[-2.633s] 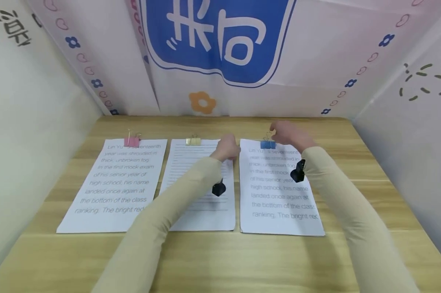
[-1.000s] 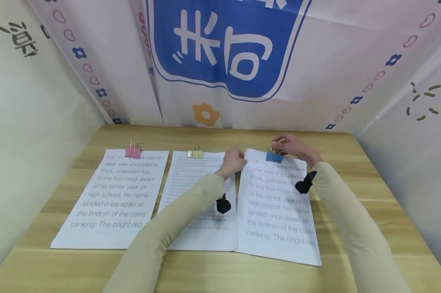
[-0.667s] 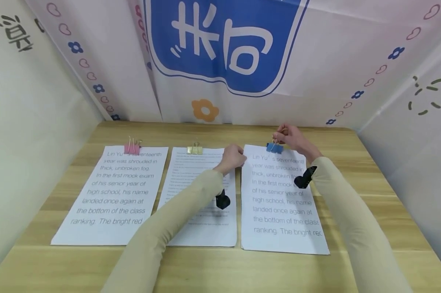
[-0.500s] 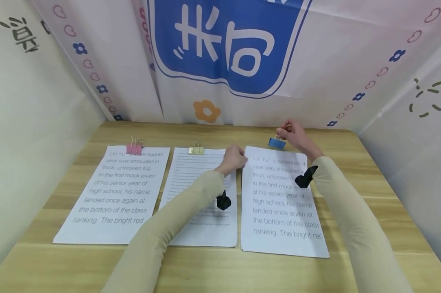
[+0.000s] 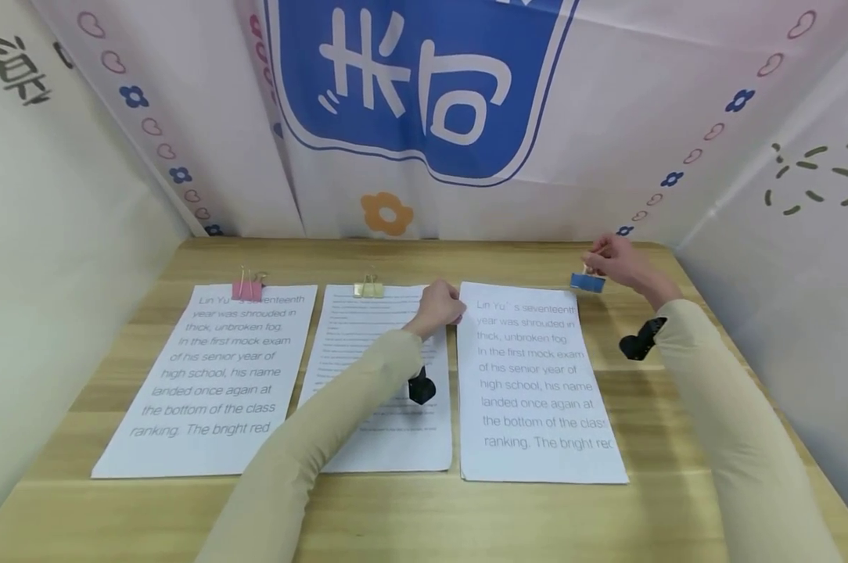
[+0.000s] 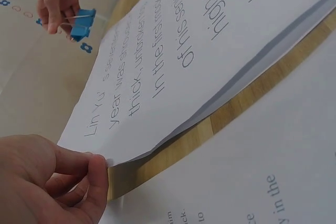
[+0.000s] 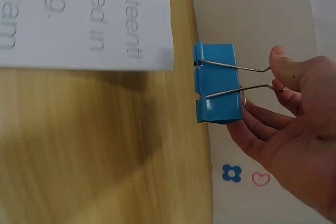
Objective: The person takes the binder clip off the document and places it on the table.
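Left grip (image 5: 435,308) pinching, right grip (image 5: 623,262) pinching

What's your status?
Left hand pinching corner of rightmost white rectangular paper stack. Right hand holding blue wire-handled binder clip, clear of stack. No obstruction visible.

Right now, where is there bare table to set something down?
The table is bare in front of the right stack of paper, and between that stack and the right sleeve. Crowded: the slim gaps beside the middle stack.

An office-like booth (image 5: 783,274) — wood-grain table (image 5: 508,520), 3 paper stacks (image 5: 537,375), 3 binder clips (image 5: 587,282), patterned backdrop (image 5: 572,195).
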`<state>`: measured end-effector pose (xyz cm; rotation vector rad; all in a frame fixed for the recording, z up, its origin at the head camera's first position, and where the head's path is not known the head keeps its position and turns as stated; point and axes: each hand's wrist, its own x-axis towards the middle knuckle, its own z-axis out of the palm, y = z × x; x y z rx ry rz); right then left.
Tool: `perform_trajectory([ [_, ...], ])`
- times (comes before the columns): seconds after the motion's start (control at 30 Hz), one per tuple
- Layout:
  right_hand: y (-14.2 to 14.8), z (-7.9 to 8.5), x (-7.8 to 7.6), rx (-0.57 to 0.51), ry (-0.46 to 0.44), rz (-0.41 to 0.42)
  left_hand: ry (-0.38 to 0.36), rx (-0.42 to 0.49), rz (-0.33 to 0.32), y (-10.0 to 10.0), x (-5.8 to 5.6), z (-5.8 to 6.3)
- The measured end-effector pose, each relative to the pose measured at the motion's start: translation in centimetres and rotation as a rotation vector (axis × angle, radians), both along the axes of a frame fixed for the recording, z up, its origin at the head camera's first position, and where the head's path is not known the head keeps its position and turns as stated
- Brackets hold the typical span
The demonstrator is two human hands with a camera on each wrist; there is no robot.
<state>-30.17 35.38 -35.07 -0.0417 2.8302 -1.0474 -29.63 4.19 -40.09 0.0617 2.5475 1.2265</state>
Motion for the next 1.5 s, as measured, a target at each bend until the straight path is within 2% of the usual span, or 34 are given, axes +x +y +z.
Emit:
perform_trajectory([
  [0.2,3.0,-0.1,1.3,0.048,-0.102,-0.033,0.020,0.009,0.013,-0.4,-0.5,-0.1],
  [0.6,6.8,-2.4,3.6,0.117,-0.154,-0.015,0.010,0.029,0.008,0.3,0.0,-1.3],
  [0.93,5.9,-2.9,2.6,0.075,-0.166,0.001,0.024,0.040,0.026,0.0,-0.1,-1.7],
  [1.13,5.3,-3.1,2.0,0.079,-0.162,-0.006,0.036,0.032,0.018,-0.3,-0.2,-1.5],
  [1.3,5.4,-3.3,1.8,0.074,-0.165,-0.022,0.043,0.015,0.013,-0.2,-0.2,-1.3],
  [1.5,5.5,-3.7,2.1,0.045,-0.191,-0.038,0.035,-0.008,0.008,0.2,-0.3,-1.9],
])
